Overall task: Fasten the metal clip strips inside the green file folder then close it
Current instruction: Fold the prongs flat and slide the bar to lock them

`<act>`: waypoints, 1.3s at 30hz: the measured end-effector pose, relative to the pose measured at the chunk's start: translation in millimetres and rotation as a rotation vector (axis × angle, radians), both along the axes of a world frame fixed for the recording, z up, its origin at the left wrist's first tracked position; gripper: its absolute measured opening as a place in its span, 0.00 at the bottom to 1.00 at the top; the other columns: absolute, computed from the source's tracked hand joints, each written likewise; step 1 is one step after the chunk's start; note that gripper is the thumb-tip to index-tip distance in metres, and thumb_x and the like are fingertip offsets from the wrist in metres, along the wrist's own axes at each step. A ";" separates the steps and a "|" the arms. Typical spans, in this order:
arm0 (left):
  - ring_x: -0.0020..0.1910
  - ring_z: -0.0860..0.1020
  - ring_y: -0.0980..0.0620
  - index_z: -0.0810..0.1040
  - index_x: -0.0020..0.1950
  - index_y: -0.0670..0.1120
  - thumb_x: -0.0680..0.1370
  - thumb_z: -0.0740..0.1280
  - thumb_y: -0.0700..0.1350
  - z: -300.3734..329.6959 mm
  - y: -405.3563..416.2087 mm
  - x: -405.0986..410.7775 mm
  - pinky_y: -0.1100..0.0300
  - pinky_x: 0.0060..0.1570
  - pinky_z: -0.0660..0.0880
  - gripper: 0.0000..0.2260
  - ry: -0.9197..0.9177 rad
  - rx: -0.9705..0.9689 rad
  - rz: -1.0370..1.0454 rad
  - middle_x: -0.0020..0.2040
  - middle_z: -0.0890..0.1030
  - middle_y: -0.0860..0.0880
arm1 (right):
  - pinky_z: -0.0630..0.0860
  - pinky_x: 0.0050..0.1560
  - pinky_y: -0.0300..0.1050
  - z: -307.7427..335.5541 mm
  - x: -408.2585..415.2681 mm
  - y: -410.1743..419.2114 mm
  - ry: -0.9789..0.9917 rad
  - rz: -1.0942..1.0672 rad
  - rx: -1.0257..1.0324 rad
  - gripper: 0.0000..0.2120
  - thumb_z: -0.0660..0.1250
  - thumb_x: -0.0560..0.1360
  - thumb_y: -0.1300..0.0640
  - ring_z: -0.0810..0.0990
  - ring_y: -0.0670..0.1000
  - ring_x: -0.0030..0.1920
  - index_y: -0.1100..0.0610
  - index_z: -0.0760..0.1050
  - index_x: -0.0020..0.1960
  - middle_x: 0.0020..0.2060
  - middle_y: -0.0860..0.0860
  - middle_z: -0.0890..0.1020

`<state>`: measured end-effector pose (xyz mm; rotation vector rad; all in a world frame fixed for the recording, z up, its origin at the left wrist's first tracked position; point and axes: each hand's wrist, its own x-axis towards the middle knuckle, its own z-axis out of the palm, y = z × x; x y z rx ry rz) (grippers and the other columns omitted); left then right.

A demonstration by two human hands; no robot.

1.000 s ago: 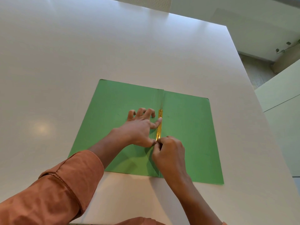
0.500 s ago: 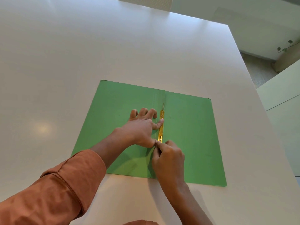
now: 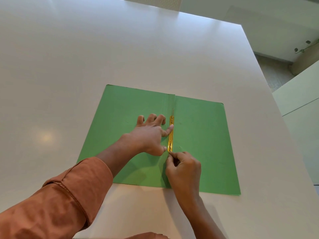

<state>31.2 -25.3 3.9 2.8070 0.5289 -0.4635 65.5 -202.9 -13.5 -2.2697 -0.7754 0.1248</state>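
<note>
— Where is the green file folder point(image 3: 203, 145)?
— Open flat on the white worktop point(image 3: 86, 57).
— And the hands?
— The left hand point(image 3: 151, 133) is spread, pressing the gold clip strip point(image 3: 170, 135) (along the spine); the right hand point(image 3: 183, 168) pinches its near end.

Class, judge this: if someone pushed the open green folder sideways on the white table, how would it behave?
The green folder lies thin and flat, so it probably slides easily. The table looks glossy, likely slippery. The left hand pressing it suggests it shifts otherwise.
</note>
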 end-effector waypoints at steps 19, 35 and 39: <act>0.78 0.52 0.46 0.49 0.85 0.59 0.79 0.65 0.61 7.2 -9.6 -6.6 0.44 0.72 0.56 0.38 -0.045 -0.021 0.016 0.78 0.55 0.52 | 0.79 0.35 0.48 9.6 2.9 -10.5 -0.092 0.054 -0.213 0.06 0.70 0.78 0.48 0.83 0.53 0.37 0.51 0.81 0.49 0.38 0.46 0.84; 0.68 0.64 0.38 0.72 0.75 0.49 0.68 0.76 0.67 -2.7 -22.8 -147.4 0.38 0.63 0.69 0.41 -0.203 -0.048 1.208 0.69 0.63 0.44 | 0.81 0.43 0.47 9.4 17.3 0.9 0.153 0.027 -0.095 0.11 0.73 0.77 0.46 0.81 0.47 0.39 0.50 0.81 0.56 0.39 0.43 0.83; 0.70 0.62 0.38 0.61 0.81 0.50 0.69 0.75 0.68 4.8 -28.7 -165.8 0.37 0.66 0.69 0.47 -0.188 -0.162 1.274 0.71 0.62 0.42 | 0.83 0.44 0.50 6.5 21.0 1.5 0.199 0.027 -0.044 0.08 0.75 0.77 0.50 0.83 0.48 0.38 0.52 0.83 0.53 0.37 0.44 0.84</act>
